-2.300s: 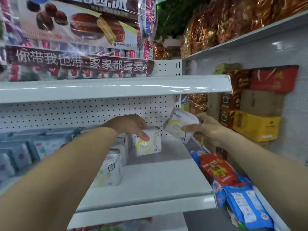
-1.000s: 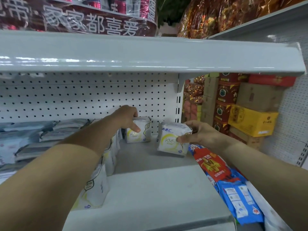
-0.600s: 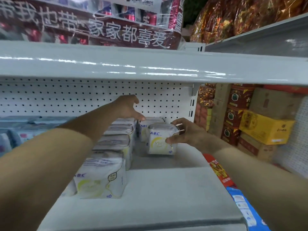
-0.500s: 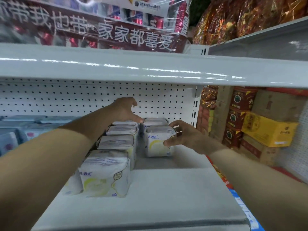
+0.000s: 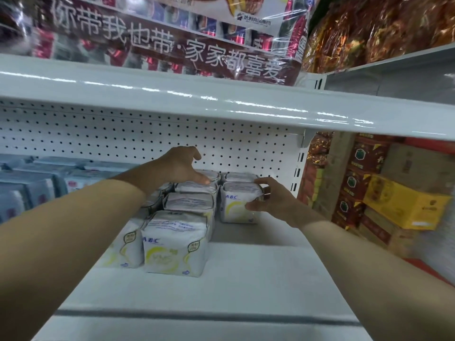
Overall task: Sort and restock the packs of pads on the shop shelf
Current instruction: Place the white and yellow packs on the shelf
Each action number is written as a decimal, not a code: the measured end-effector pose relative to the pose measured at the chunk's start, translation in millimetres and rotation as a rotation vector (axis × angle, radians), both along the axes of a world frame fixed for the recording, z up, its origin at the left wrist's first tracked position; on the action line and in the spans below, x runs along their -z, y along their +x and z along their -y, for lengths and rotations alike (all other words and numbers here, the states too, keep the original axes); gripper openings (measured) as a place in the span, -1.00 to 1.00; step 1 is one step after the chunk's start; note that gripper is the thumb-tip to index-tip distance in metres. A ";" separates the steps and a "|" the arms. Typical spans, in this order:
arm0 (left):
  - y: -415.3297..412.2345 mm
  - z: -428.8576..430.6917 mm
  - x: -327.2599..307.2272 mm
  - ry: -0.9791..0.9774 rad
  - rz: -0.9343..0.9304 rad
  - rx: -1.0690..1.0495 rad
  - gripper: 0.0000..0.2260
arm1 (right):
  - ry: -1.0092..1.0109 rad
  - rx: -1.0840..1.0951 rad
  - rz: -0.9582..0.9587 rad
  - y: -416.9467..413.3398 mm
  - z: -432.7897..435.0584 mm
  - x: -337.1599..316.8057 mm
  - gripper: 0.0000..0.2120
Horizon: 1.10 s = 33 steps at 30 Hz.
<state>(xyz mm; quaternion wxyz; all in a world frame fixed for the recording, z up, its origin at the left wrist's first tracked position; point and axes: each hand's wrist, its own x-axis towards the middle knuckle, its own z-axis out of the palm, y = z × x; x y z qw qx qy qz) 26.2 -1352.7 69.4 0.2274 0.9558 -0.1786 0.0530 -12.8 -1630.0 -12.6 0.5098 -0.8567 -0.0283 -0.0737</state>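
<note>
Head view: the right hand [image 5: 270, 200] is gripping a white pack [image 5: 235, 207] by its right edge, seating it on the shelf [image 5: 246, 279] just beside the row of packs [image 5: 188, 203]. The left hand [image 5: 178, 168] is resting relaxed, spread fingers on that row's rear end (holding nothing). Hazard: the soft pack is lacking support rightward; an uneven release could topple it.
</note>
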 end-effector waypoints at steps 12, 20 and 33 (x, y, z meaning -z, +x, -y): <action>-37.8 -24.3 -4.9 -0.023 0.037 0.002 -0.30 | -0.421 0.168 0.035 -39.0 -30.9 -47.6 -0.18; -54.8 -80.1 -18.2 0.004 0.114 -0.001 -0.42 | -0.695 0.230 0.096 -76.4 -102.3 -89.5 -0.37; -130.6 -152.1 -9.5 0.097 0.090 -0.081 -0.45 | -0.577 0.272 0.121 -152.9 -196.0 -87.9 -0.46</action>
